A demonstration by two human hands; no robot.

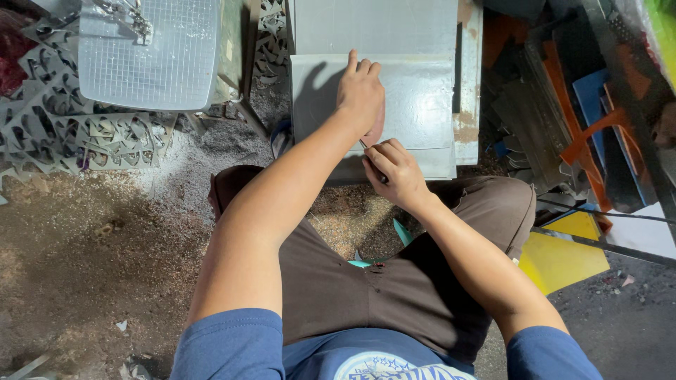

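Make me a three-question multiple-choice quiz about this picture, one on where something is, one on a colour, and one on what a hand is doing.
1. Where does the left hand rest?
A. flat on the grey metal sheet
B. on the person's knee
C. on the wire mesh guard

2. What colour is the flat panel on the ground by the right leg?
A. red
B. yellow
C. white

3. What is the right hand doing?
A. lying open, palm up
B. its fingers pinch a thin dark tool at the sheet's near edge
C. gripping the left wrist

Answers: 1 A, the palm presses down on the sheet with the fingers spread forward. 2 B, the panel is plainly yellow. 3 B, the fingers curl closed around the small tool just below the left hand.
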